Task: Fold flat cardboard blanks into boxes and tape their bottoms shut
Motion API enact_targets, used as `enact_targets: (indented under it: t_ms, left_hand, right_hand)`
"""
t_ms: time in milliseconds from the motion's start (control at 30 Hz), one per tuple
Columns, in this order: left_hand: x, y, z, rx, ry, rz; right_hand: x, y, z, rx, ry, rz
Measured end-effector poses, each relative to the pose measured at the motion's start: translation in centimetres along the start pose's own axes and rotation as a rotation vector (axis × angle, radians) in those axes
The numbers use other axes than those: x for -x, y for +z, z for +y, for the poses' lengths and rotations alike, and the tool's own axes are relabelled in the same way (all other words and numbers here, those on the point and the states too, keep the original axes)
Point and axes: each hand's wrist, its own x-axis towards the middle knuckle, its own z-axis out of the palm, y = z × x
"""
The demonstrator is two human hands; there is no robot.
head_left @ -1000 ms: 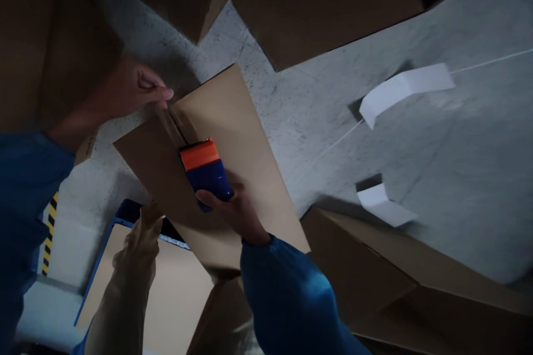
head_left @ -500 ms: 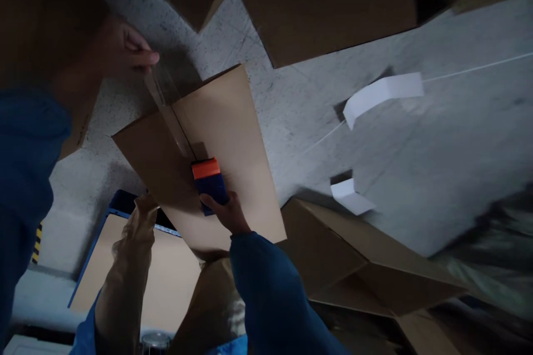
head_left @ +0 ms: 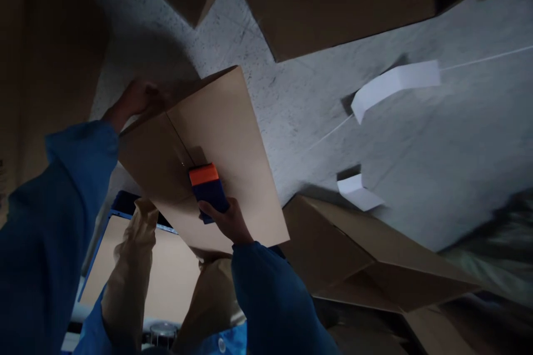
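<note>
A cardboard box lies in front of me with a seam running down its upper face. My right hand is wrapped round a blue tape dispenser with an orange front, which rests on that face at the seam. At the box's far left edge is my left hand, its fingers curled and closed in deep shadow. The clear tape runs along the seam between hand and dispenser, barely visible apart from a small glint; its end by my left fingertips is hard to make out.
Large cartons stand beyond the box, and an open carton is at the lower right. White folded paper strips and a white cord lie on the concrete floor. A blue-edged cardboard-topped piece sits near my legs.
My left hand has come down from above the box to its far edge, bringing the stretched clear tape down towards the seam. My right hand and the tape dispenser stay nearly in place.
</note>
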Motion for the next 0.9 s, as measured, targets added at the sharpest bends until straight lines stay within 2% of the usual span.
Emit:
enact_targets:
  t_ms: [100,167,233,267,300,333,400,433,467,600,700,767,900]
  left_hand:
    - [0.6,1.0,-0.6,-0.132,-0.065,0.094]
    - [1.6,1.3,0.4,-0.152,-0.089,0.236]
    - [3.1,1.9,2.4,-0.15,0.006,0.428]
    - [4.1,2.4,3.7,-0.165,0.099,0.493]
    - [5.0,3.0,5.0,-0.205,0.217,0.466]
    - [5.8,3.7,6.3,-0.27,0.343,0.342]
    - [6.8,5.1,8.8,-0.431,0.551,-0.016]
    - [6.8,5.8,9.9,-0.504,0.622,-0.137]
    - [6.5,6.5,11.1,-0.565,0.674,-0.196]
    - [3.5,10.0,15.4,-0.803,0.813,-0.248]
    - [1.8,12.3,16.9,-0.939,0.849,-0.347]
    - [1.5,12.9,17.0,-0.939,0.822,-0.313]
    - [1.8,12.5,16.9,-0.896,0.771,-0.283]
  right_hand:
    - [0.3,0.0,-0.5,-0.012,0.014,-0.022]
    - [0.6,0.0,-0.9,0.001,0.018,-0.025]
    - [0.9,-0.1,-1.2,0.019,0.011,-0.033]
    - [1.0,-0.1,-1.3,0.029,0.007,-0.037]
    - [1.1,-0.1,-1.3,0.037,0.004,-0.039]
    - [1.2,-0.1,-1.3,0.046,0.002,-0.041]
    - [1.2,-0.2,-1.3,0.064,-0.006,-0.034]
    - [1.2,-0.2,-1.3,0.074,-0.014,-0.029]
    - [1.1,-0.3,-1.2,0.084,-0.024,-0.026]
    - [0.8,-0.4,-1.4,0.115,-0.047,-0.003]
    - [0.8,-0.6,-1.9,0.12,-0.069,0.005]
    - [0.9,-0.6,-2.2,0.111,-0.111,-0.013]
    - [1.2,-0.7,-2.6,0.106,-0.168,-0.011]
